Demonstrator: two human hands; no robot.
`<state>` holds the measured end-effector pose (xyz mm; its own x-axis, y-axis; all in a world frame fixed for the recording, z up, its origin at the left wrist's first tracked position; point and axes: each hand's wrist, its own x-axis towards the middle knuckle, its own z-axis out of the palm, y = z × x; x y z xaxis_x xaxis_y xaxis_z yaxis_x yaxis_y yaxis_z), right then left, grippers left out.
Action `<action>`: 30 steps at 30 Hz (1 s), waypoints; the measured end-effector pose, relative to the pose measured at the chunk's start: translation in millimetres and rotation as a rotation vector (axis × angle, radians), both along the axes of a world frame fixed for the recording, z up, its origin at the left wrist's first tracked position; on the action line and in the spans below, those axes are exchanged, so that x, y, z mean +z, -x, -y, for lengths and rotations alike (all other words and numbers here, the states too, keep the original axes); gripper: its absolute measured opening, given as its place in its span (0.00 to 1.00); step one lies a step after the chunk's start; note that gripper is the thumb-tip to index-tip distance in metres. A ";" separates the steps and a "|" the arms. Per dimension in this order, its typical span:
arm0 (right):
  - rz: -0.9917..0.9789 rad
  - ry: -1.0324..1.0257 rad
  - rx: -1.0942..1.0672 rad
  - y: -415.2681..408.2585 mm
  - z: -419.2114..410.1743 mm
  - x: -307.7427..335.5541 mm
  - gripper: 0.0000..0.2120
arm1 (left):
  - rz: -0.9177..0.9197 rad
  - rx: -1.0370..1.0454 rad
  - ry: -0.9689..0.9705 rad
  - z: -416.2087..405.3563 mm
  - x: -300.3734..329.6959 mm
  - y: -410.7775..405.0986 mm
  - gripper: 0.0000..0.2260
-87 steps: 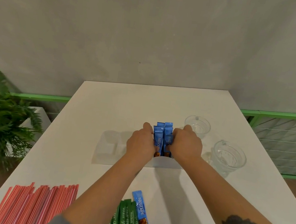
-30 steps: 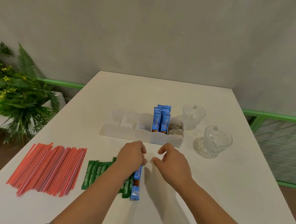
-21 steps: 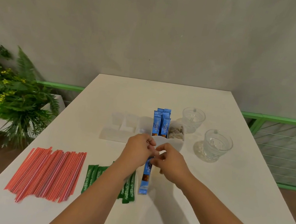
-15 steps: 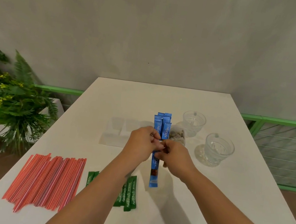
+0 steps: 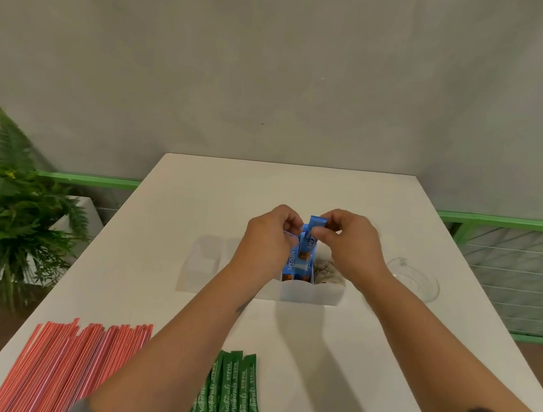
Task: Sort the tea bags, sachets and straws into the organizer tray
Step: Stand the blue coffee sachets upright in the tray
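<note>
A translucent white organizer tray (image 5: pixel 306 295) stands mid-table. Several blue Nescafe sachets (image 5: pixel 297 264) stand upright in one of its compartments, and tea bags (image 5: pixel 325 273) fill the compartment to their right. My left hand (image 5: pixel 269 240) and my right hand (image 5: pixel 349 247) both pinch the top of one blue sachet (image 5: pixel 313 227) that stands among the others. Green Stevia sachets (image 5: pixel 233 391) lie near the front edge. A pile of red straws (image 5: pixel 76 363) lies at the front left. The tray's left compartments are partly hidden behind my left forearm.
A glass cup (image 5: pixel 415 283) stands right of the tray, partly behind my right arm. A fern (image 5: pixel 3 215) sits beyond the table's left edge. A green railing (image 5: pixel 509 221) runs behind the table on the right, below the grey wall.
Both hands lifted the last loose blue sachet from beside the green ones and carried it forward to the tray, where its lower end now stands among the other blue sachets.
</note>
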<state>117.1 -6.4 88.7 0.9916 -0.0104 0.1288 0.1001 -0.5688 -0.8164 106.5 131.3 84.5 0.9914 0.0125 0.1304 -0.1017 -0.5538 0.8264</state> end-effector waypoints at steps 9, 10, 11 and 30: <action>-0.088 0.116 -0.017 -12.1 -5.7 -31.9 0.03 | -0.119 0.004 -0.053 -4.2 -27.2 -10.1 0.11; -0.111 0.147 -0.016 -12.8 -6.0 -35.5 0.05 | -0.122 0.004 -0.060 -4.6 -29.5 -9.8 0.10; -0.133 0.184 -0.014 -13.2 -6.7 -38.7 0.08 | -0.118 0.004 -0.070 -5.4 -31.7 -9.2 0.10; -0.070 0.362 -0.039 -4.2 -6.5 -44.0 0.16 | -0.080 0.084 -0.208 -7.9 -35.1 2.6 0.15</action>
<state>121.3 0.1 44.7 0.9979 -0.0144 0.0631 0.0239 -0.8242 -0.5657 104.0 139.2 49.4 0.9953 0.0768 0.0598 0.0135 -0.7168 0.6971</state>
